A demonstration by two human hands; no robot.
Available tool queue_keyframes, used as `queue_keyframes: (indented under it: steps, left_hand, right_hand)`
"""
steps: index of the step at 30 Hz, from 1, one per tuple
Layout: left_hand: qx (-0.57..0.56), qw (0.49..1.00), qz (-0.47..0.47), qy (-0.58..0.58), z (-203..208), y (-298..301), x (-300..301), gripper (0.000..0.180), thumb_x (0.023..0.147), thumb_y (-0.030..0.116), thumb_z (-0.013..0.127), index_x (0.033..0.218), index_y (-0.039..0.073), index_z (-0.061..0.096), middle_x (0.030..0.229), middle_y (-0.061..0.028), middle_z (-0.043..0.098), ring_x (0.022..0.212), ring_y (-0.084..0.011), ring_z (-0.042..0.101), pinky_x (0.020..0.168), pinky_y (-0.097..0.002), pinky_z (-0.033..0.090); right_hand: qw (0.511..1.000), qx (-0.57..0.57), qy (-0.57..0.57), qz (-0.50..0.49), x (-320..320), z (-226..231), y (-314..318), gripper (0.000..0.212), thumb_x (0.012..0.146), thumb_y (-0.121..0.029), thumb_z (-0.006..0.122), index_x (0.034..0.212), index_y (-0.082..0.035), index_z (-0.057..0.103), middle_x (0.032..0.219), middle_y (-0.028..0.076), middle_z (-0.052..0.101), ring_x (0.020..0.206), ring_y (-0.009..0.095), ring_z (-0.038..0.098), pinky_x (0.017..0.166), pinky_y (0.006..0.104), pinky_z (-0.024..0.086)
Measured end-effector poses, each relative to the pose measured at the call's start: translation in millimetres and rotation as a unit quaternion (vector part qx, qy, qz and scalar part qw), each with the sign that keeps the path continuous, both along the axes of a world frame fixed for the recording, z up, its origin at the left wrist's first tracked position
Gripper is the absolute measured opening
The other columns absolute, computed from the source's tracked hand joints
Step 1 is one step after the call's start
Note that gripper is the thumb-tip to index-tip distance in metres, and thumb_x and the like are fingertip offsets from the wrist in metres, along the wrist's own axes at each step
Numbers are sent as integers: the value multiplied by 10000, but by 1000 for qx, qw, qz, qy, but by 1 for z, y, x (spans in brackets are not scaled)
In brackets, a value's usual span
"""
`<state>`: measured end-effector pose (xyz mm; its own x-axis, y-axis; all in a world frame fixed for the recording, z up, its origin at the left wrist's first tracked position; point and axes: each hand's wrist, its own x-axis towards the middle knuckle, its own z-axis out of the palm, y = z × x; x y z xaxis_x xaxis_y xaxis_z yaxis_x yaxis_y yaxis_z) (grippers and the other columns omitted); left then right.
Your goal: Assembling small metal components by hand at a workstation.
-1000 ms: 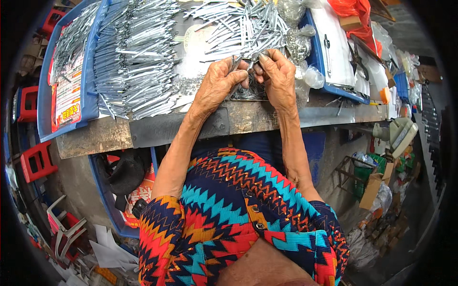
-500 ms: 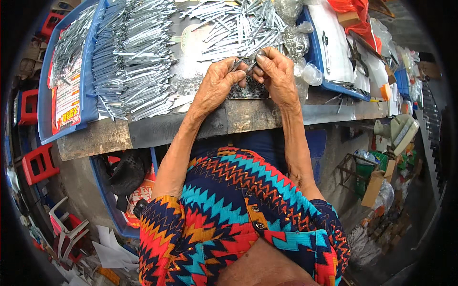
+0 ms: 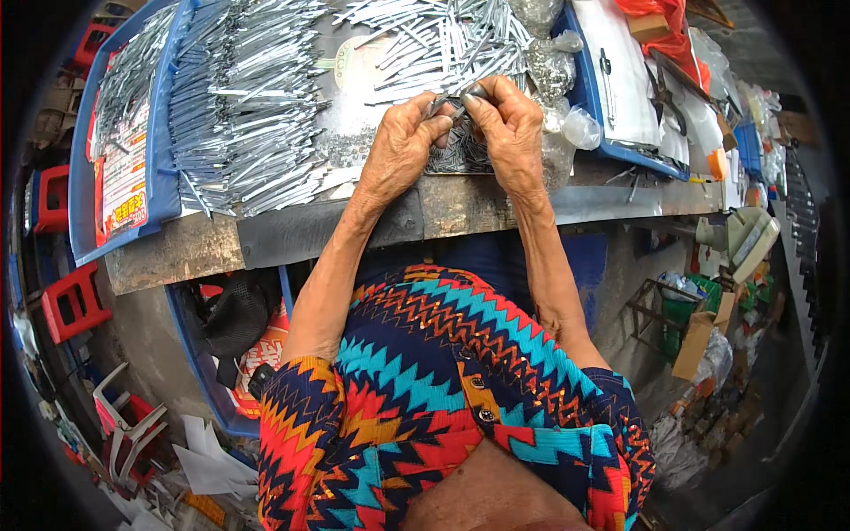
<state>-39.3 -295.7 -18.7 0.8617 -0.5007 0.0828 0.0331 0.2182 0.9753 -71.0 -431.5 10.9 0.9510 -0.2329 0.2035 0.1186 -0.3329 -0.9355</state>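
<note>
Both hands are at the bench's front edge, fingertips almost meeting. My left hand point(image 3: 403, 142) is closed in a pinch around a thin grey metal strip point(image 3: 435, 107). My right hand point(image 3: 509, 133) pinches another small narrow metal piece at its fingertips; the fingers cover most of it, so its kind is hidden. Below the fingers is a shallow container of small dark metal pins point(image 3: 460, 152). Just beyond the hands lies a loose heap of shiny flat metal strips point(image 3: 443, 57). To the left, more strips are laid in dense rows point(image 3: 266, 106).
A blue tray point(image 3: 164, 186) with strips stands at the far left of the wooden bench point(image 3: 177, 257). At right, another blue tray point(image 3: 580, 88) holds white sheets and pliers point(image 3: 664, 102), beside clear plastic bags point(image 3: 558, 66). Red stools point(image 3: 75, 301) stand on the floor at left.
Both hands have shifted slightly up and to the left, still pinching at the fingertips. The right fingers have curled a little over the left's piece. Nothing else has visibly moved.
</note>
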Motion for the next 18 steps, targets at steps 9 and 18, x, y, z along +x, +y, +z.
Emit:
queue_keyframes:
  steps: [9, 18]
  left_hand:
    - [83, 994, 35, -57, -6, 1, 4, 120, 835, 67, 510, 859, -46, 544, 636, -29, 522, 592, -93, 487, 553, -239, 410]
    - [-95, 987, 83, 102, -13, 16, 15, 160, 861, 148, 530, 939, 13, 565, 698, -10, 569, 554, -30, 419, 486, -158, 317]
  right_hand:
    - [997, -3, 41, 64, 6, 6, -10, 104, 790, -75, 591, 799, 27, 571, 613, 3, 507, 570, 54, 431, 498, 228, 362]
    - [976, -218, -13, 21, 1, -31, -12, 90, 752, -75, 556, 803, -1, 558, 792, 196, 555, 704, 376, 530, 631, 415, 423]
